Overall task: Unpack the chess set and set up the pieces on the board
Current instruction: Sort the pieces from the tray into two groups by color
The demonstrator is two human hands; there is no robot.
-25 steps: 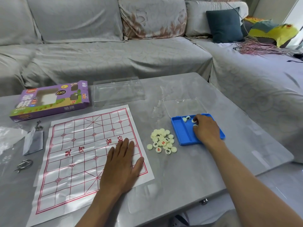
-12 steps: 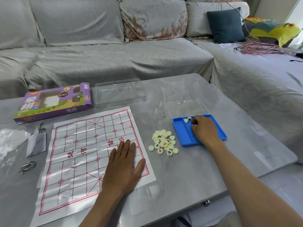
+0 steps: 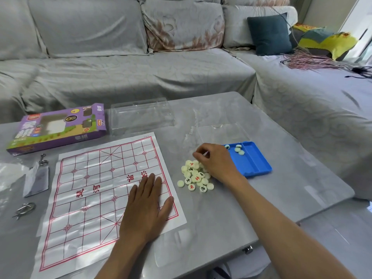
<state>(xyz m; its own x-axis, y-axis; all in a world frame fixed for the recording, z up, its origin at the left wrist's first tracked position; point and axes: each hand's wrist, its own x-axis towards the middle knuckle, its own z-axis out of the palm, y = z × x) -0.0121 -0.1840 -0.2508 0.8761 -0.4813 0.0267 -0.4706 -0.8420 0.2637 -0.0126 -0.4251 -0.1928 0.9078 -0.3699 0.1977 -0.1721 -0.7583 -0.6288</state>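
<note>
— Blue plastic is seen at the right of the head view: the tray (image 3: 259, 164), with a few pale discs left at its far end. Which step is judged to be in hand?

— Unpacking, it seems. A pile of pieces (image 3: 194, 176) is heaped on the grey tabletop (image 3: 281, 198), between the tray and the board (image 3: 96, 190), and no piece is yet seen on the printed grid.

— How is the right hand (image 3: 216, 163) posed?

— It is held just over the far edge of the pile, wrist low, fingers (image 3: 199, 156) curled together. Something pale appears to be pinched at their tips, probably a piece, though this cannot be told for certain.

— And the left hand (image 3: 146, 206)?

— It is laid flat on the board's near right corner, fingers straight and slightly spread, so the sheet is pressed down.

— What is called for next?

— The last discs must be emptied from the tray, then the pieces sorted by colour and placed on the crossings.
</note>
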